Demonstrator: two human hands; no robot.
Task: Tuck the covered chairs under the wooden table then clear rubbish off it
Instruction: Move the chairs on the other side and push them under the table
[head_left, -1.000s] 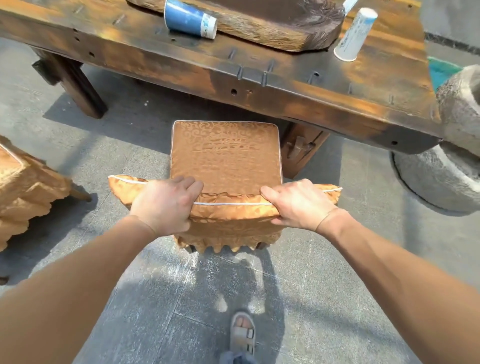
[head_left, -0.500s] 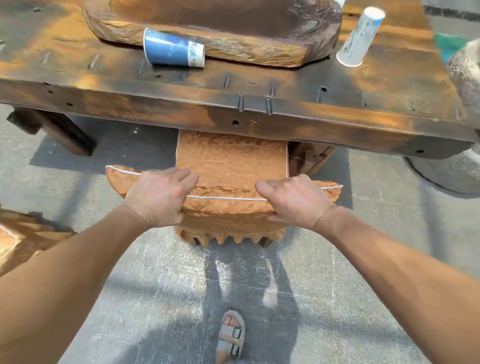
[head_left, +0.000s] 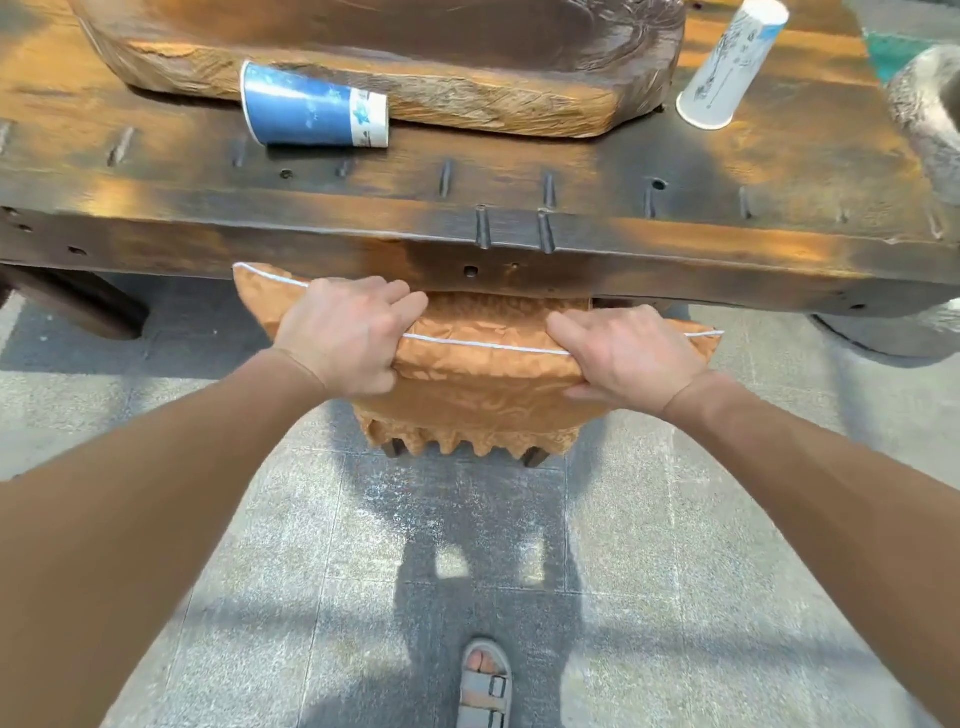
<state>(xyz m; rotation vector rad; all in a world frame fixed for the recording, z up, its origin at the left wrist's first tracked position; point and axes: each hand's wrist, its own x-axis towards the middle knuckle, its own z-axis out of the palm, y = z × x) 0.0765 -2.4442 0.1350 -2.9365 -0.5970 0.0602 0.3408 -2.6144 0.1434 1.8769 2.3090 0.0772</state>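
Two hands, left hand and right hand, curl around padded top of orange fabric-covered chair; seat hidden beneath dark wooden table; cover probably soft, slippery; frame likely stiff; grip through padding.

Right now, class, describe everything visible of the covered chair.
The chair wears a shiny orange-gold patterned fabric cover with white piping and a scalloped hem; dark legs show below. Its seat is mostly hidden under the table; the padded back sticks out. The left hand and right hand grip its top.
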